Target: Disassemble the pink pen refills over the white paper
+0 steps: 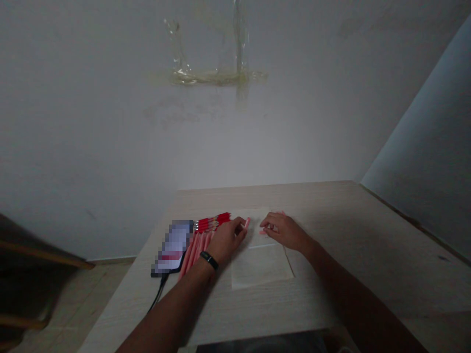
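My left hand [230, 239], with a dark band on its wrist, pinches a small pink stick-like piece [248, 223] between thumb and fingers. To its right, my right hand [282, 231] has its fingers curled together at another small pink piece [262, 232]; its exact kind is too small to make out. A bit of pink also shows just behind the right hand's knuckles. Both hands are over a thin pale sheet [262, 268] lying on the table. Beside the left forearm lie several long pink tubes [194, 252], and beyond them several red pens [209, 224] with silvery tips.
A phone [172, 247] with a lit, blurred screen and a black cable [159, 291] lies on the table's left side. The pale wooden table [368, 255] meets a grey wall [294, 122] with old tape on it. A dark chair-like frame [33, 274] stands at far left.
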A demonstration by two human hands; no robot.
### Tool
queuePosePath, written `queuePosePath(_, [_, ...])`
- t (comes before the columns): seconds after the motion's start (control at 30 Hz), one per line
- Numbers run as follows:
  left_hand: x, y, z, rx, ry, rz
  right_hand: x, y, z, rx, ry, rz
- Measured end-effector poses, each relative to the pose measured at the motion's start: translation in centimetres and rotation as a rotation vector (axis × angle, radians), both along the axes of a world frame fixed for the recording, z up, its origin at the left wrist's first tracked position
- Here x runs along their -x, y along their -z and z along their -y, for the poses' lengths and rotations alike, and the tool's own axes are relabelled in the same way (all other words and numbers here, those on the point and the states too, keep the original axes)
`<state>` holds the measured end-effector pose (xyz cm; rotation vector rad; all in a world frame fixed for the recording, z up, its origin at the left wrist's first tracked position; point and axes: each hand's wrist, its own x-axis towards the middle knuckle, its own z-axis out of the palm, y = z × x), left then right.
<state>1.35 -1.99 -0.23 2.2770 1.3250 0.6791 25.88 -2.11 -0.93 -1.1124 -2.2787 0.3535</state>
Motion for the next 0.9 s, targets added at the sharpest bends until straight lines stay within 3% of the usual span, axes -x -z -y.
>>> queuePosePath(0.27, [0.1,1.1,-0.3,0.021,0.004,-0.079,-0.8,-0.2,-0.1,0.018,-0.049,0.096])
queuePosePath(0.63, [-0.2,1.1,0.1,0.028,0.044,-0.107,-1.3,0.7,-0.4,0.151,-0.2,0.135])
queuePosePath(0.9, [-0.4,1.2,0.3,0.013,0.032,-0.137,-1.2,0.9,-0.5,0.251,-0.151,0.204])
